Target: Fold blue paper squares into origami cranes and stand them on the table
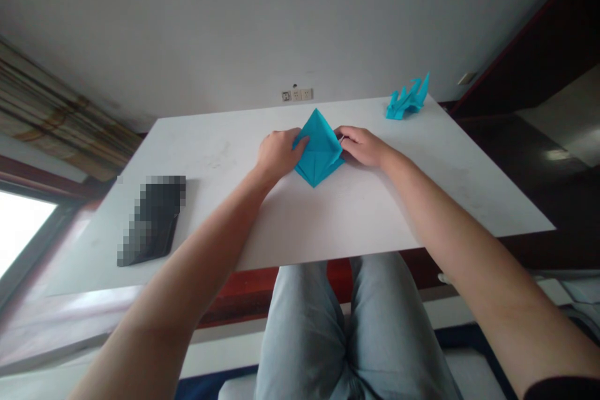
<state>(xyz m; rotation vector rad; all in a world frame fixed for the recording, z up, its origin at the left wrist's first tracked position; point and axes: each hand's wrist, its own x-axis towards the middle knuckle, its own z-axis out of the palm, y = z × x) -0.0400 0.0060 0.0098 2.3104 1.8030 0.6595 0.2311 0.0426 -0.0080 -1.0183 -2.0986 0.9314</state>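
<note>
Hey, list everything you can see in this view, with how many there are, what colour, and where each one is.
folded paper diamond: one, turquoise blue, middle of the tabletop, between the hands
spiky origami figure: one, turquoise blue, far right of the tabletop
tabletop: one, white, in front of the person
pixelated object: one, black, left side of the tabletop
wall socket panel: one, white, on the wall behind the tabletop
curtain: one, brown and cream stripes, far left
window: one, bright white, lower left
trousers: one pair, pale grey-blue, below the tabletop
left hand: one, on the diamond's left side
right hand: one, fingers at the diamond's right corner
</note>
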